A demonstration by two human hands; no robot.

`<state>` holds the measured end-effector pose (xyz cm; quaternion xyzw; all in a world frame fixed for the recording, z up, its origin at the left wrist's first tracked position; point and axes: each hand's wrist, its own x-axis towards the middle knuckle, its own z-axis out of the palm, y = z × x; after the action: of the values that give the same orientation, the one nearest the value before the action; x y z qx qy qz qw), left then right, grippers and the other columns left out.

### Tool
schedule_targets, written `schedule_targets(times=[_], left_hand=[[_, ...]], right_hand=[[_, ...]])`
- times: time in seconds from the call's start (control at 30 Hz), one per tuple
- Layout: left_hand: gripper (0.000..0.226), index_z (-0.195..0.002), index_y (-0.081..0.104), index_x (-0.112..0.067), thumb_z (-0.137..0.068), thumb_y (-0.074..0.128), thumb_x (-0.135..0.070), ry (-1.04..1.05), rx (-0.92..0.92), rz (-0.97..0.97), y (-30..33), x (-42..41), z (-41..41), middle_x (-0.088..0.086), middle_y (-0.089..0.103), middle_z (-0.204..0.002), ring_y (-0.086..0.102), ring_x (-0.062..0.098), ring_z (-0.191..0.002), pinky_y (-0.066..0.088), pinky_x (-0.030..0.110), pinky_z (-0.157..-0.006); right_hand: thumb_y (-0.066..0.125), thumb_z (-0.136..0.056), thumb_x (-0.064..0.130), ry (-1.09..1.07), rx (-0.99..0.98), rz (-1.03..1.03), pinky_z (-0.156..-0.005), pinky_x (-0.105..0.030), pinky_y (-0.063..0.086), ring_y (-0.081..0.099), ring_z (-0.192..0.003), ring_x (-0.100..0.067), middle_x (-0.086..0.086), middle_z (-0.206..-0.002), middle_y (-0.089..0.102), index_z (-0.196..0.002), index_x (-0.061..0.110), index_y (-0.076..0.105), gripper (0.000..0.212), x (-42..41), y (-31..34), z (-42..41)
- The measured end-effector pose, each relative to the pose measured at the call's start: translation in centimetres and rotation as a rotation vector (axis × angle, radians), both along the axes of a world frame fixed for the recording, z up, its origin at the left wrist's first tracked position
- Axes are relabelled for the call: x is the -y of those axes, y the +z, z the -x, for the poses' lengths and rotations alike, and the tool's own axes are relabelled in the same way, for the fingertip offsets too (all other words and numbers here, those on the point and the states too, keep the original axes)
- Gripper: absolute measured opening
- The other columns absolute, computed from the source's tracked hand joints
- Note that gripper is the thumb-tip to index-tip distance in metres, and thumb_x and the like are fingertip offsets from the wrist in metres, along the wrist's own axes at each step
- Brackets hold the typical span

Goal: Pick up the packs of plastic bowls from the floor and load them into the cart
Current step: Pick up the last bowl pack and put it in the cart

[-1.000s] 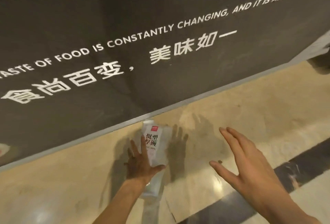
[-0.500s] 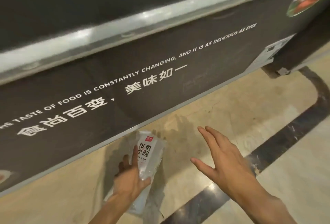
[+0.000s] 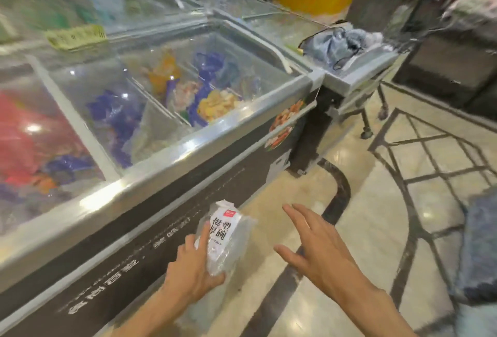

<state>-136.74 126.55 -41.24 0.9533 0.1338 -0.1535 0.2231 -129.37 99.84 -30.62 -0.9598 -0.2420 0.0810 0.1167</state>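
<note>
My left hand [image 3: 195, 266] grips one pack of bowls [image 3: 224, 240] off the floor, beside the freezer [image 3: 172, 175]; my right hand [image 3: 317, 245] is spread, empty. The cart [image 3: 357, 73], probably that one past the freezer's end, still awaits it.

Bright, even indoor light from overhead. White glare spots sit on the sliding glass lids of the grey chest freezer [image 3: 150, 110] at left and centre, and on the glossy beige tiled floor [image 3: 347, 156] at lower right. Motion blur smears the top and right edges most. Straight lines bow near the corners.
</note>
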Motion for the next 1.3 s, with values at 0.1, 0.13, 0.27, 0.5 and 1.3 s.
schedule_targets(times=[0.1, 0.13, 0.27, 0.5, 1.3], left_hand=[[0.131, -0.157, -0.023, -0.035, -0.073, 0.070, -0.072, -0.106, 0.030, -0.026, 8.5, 1.5, -2.2, 0.005, 0.030, -0.146, 0.042, 0.030, -0.130, 0.049, 0.051, -0.099], [0.130, -0.158, -0.022, -0.034, -0.073, 0.070, -0.071, -0.135, 0.062, -0.035, 11.1, 2.1, -2.9, 0.006, 0.030, -0.147, 0.042, 0.030, -0.130, 0.049, 0.051, -0.098], [0.131, -0.156, -0.025, -0.038, -0.071, 0.068, -0.074, -0.234, 0.143, -0.035, 20.1, 4.9, -5.6, 0.007, 0.030, -0.152, 0.043, 0.031, -0.134, 0.049, 0.050, -0.100], [0.132, -0.157, -0.022, -0.038, -0.070, 0.071, -0.075, -0.433, 0.182, -0.043, 31.7, 12.9, -12.2, 0.009, 0.026, -0.158, 0.043, 0.030, -0.137, 0.047, 0.045, -0.104], [0.151, -0.158, -0.020, -0.037, -0.045, 0.062, -0.094, -0.664, 0.174, -0.065, 40.2, 55.8, -58.5, 0.018, 0.017, -0.164, 0.039, 0.038, -0.143, 0.041, 0.056, -0.113]], right_hand=[[0.042, -0.091, 0.076, -0.055, 0.039, -0.003, -0.120, -0.039, 0.029, 0.024, -0.149, -0.017, 0.007, -0.166, 0.019, -0.158, 0.040, 0.010, 0.083, 2.2, 7.3, 0.8], [0.042, -0.090, 0.077, -0.080, 0.050, -0.018, -0.120, -0.041, 0.030, 0.025, -0.149, -0.017, 0.008, -0.165, 0.020, -0.158, 0.040, 0.011, 0.083, 3.0, 9.5, 1.1], [0.042, -0.089, 0.079, -0.166, 0.144, -0.064, -0.117, -0.039, 0.034, 0.030, -0.146, -0.014, 0.010, -0.162, 0.027, -0.157, 0.038, 0.017, 0.083, 6.7, 17.8, 1.8], [0.051, -0.090, 0.072, -0.362, 0.217, -0.121, -0.119, -0.041, 0.031, 0.029, -0.147, -0.015, 0.008, -0.161, 0.030, -0.157, 0.038, 0.021, 0.081, 15.2, 27.8, 0.6], [0.045, -0.088, 0.076, -0.632, 0.251, -0.101, -0.117, -0.042, 0.035, 0.034, -0.144, -0.014, 0.010, -0.158, 0.034, -0.157, 0.038, 0.020, 0.083, 58.1, 31.6, -35.7]])
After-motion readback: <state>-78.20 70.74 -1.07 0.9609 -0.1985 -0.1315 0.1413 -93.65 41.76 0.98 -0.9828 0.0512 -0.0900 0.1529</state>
